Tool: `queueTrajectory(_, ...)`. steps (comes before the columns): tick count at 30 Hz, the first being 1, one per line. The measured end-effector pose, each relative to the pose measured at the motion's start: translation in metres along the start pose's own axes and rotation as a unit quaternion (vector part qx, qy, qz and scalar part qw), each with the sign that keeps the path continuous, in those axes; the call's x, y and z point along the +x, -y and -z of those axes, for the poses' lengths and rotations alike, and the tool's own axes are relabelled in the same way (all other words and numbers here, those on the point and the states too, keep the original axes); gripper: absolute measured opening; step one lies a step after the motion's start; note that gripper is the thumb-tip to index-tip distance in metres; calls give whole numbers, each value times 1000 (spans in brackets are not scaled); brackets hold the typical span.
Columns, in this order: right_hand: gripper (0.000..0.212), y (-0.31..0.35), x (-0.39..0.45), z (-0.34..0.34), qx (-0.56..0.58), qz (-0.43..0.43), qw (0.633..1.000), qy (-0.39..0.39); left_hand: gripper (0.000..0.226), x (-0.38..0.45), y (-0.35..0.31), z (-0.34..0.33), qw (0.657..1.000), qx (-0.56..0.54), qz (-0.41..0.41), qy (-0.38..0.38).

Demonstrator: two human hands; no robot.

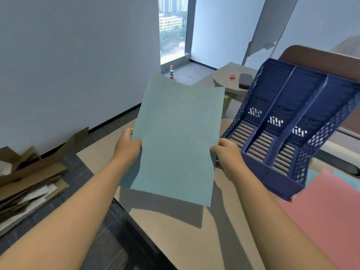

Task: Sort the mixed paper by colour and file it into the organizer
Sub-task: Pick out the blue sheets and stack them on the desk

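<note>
Flattened cardboard pile (pixel 29 184) on the floor at far left, not part of the task. Left hand (pixel 127 146) pinches the left edge of a teal paper sheet (pixel 175 137), thumb on the front face. Right hand (pixel 227 152) pinches the right edge the same way. Sheet is held up in the air above the desk (pixel 175 230), just left of the blue three-slot organizer (pixel 288 129).

Judgement: step is filing teal. Keep the sheet taut, swing it right, lead with the short edge into one slot, and let go only once it's seated, or it will buckle.

All three organizer slots look empty; slatted floors show. Pink paper (pixel 331 211) lies on the desk at right, a pale blue sheet (pixel 348 179) peeking out behind it.
</note>
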State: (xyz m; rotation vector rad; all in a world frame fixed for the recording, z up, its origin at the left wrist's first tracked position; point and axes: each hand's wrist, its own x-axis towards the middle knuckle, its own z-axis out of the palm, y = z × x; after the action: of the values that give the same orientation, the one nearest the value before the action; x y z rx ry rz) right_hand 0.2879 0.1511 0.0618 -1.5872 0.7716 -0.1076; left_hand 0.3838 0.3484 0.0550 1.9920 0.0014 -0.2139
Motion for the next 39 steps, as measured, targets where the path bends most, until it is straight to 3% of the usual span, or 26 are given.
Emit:
queueTrajectory(9,17,6,82,-37,2,-57,998,11,16,93,9,-16,996,78,24,28)
queueTrajectory(15,17,-4,117,-56,-18,-98,995,-21,18,150,20,-35,987,122,42,96)
queueTrajectory(19,19,-24,121,-69,-64,-114,988,-85,18,179,31,-53,974,148,37,169)
queueTrajectory(24,5,-55,116,-85,-83,-135,965,-207,28,198,41,-73,949,176,29,258)
queueTrajectory(31,24,-73,110,-82,-119,-154,928,-317,36,207,49,-91,918,234,-50,318)
queueTrajectory(39,24,-76,121,-84,-246,-198,895,-316,20,210,46,-97,886,321,-168,290)
